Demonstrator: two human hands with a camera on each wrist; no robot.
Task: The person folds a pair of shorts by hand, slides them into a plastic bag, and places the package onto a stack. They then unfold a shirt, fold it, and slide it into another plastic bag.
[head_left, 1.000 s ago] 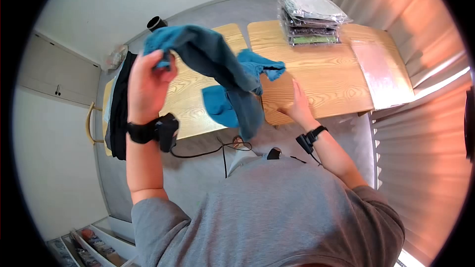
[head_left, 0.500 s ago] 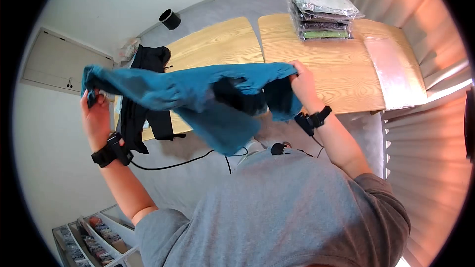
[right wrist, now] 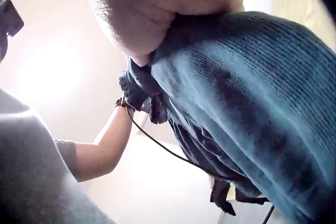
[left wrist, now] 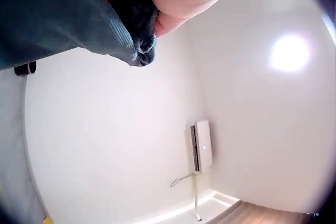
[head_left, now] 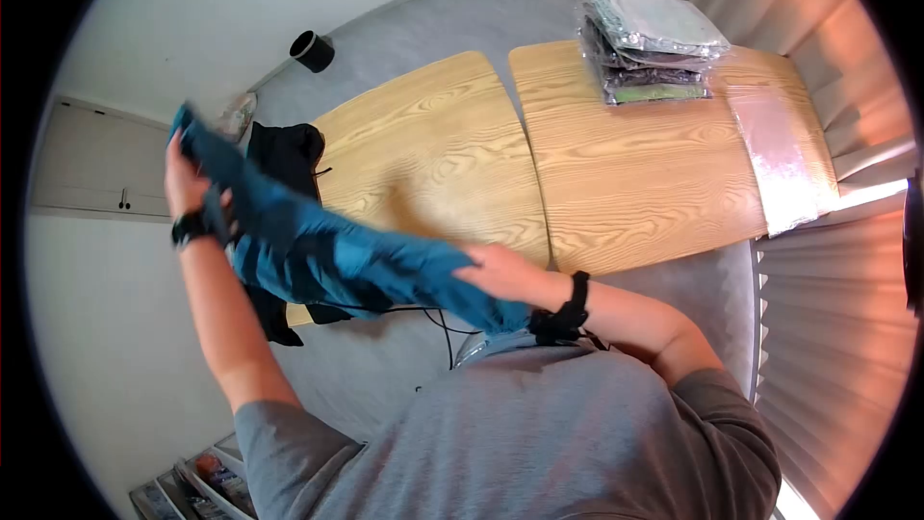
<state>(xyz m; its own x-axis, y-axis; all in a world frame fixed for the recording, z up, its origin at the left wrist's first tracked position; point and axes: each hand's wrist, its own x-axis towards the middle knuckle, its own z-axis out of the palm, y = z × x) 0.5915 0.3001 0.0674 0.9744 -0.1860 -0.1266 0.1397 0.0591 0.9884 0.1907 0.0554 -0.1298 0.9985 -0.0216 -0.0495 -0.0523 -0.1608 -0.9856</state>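
Since half a second ago, my right hand (head_left: 510,274) has come in toward my waist, and the blue garment (head_left: 375,260), level between my hands then, now slants down from left to right. In the head view, my left hand (head_left: 183,178) holds its far end up, above the black garment (head_left: 284,149) at the table's (head_left: 423,144) left side. My right hand lies over the nearer part, close to my shirt (head_left: 539,414); the blue garment hangs off the table, in the air before me.

In the left wrist view, my fingers are curled round the bunched end, with a ribbed edge (left wrist: 123,40) just below them.

In the right wrist view, my thumb bears on the cloth beside a broad ribbed stretch (right wrist: 273,45); my other fingers are hidden, so I can't tell whether they grip.

I'd judge I'm turning and straightening the garment. Next, I think, calls for a sure hold at the right end, then drawing the folds out evenly between both hands.
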